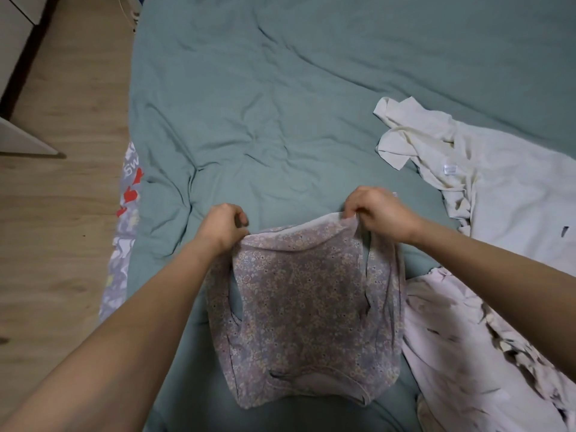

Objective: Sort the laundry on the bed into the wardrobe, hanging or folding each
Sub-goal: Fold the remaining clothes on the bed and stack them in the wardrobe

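Observation:
A thin lilac floral top [299,310] hangs over the teal bed cover [265,104], held up by its far edge. My left hand [223,227] pinches the left corner of that edge. My right hand [378,213] pinches the right corner. The garment's lower part trails towards me across the bed. A cream garment [436,145] lies crumpled at the right, and a pale pink garment [467,353] lies near right, beside the floral top.
A patterned grey sheet [124,232] with red hearts hangs off the bed's left side. Wooden floor [56,213] runs along the left, with white furniture [15,42] at the top left corner.

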Demonstrator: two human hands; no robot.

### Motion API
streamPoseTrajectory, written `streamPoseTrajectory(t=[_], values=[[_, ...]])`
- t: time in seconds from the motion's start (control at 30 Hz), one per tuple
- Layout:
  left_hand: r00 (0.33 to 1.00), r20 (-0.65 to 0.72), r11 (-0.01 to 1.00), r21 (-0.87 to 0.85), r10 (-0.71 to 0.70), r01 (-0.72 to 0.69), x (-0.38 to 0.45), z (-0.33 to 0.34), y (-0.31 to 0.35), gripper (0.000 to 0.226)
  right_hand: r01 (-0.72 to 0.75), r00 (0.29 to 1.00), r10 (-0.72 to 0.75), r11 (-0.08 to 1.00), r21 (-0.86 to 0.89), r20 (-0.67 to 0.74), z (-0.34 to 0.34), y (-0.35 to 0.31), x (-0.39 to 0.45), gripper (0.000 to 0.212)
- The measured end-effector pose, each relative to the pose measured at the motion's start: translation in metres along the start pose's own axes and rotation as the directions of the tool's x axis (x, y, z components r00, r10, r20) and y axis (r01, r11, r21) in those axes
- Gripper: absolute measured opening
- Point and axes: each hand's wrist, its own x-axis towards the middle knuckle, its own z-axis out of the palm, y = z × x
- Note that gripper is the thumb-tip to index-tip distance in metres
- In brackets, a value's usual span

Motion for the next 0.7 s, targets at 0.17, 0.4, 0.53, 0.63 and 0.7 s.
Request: streamPoseTrajectory(t=[0.17,0.4,0.53,0.63,0.7], values=[[0.921,0.147,0.932,-0.053,0.362,-0.358,0.004,0.013,0.040,0.047,-0.177,0.984,0.180,0.949,0.262,0.011,-0.001,0.002,0.002,0.045],[0.814,0.389,0.891,-0.045,0.432,-0.451,0.012,0.044,0.097,0.085,-0.010,0.992,-0.014,0.983,0.184,0.128,-0.010,0.010,-0.010,0.033],[0.784,0.407,0.859,-0.006,0.469,-0.512,0.019,0.044,0.102,0.021,-0.108,0.978,0.075,0.980,0.168,0.194,-0.018,0.016,-0.014,0.036],[0.796,0.341,0.842,0.025,0.500,-0.540,0.021,0.034,0.096,0.012,-0.114,0.975,0.075,0.977,0.180,0.208,-0.025,0.013,-0.014,0.039],[0.802,0.345,0.796,0.201,0.488,-0.571,0.022,0.024,0.091,0.018,-0.068,0.984,0.045,0.990,0.126,0.174,-0.028,0.012,-0.013,0.037]])
